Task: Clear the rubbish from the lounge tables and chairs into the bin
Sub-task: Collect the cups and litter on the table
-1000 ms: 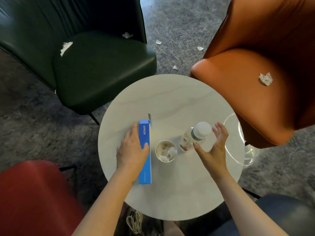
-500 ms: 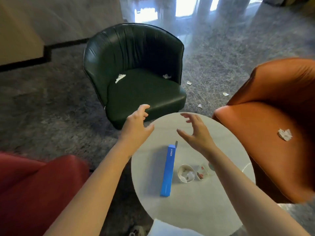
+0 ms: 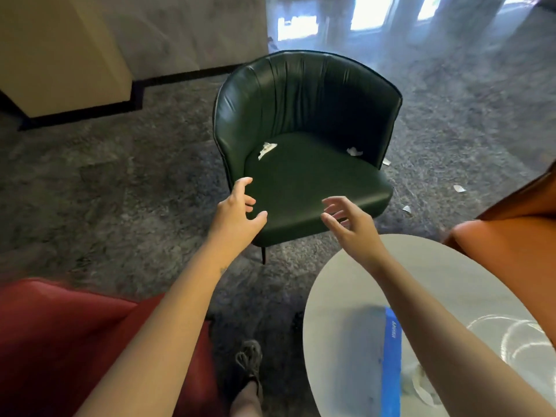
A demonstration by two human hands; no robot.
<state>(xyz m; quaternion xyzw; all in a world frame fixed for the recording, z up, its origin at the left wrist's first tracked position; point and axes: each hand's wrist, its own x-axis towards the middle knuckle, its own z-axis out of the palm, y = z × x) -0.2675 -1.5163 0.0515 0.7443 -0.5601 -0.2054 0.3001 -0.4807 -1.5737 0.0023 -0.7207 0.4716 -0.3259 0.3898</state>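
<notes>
On green chair [image 3: 304, 188], paper scraps [image 3: 266, 149]

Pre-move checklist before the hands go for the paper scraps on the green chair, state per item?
1. Hands free: ok. The left hand and right hand hold nothing, fingers loosely spread.
2. Targets seen: ok. The left scrap and right scrap lie at the back of the green chair seat.
3. Path: ok. Nothing lies on the seat between hands and scraps.
4. Contact: not ok. Both hands hover near the seat's front edge, apart from the scraps.
5. Bin: cannot tell. None in view.
6. Table cleared: not ok. A blue box lies on the round table.
</notes>
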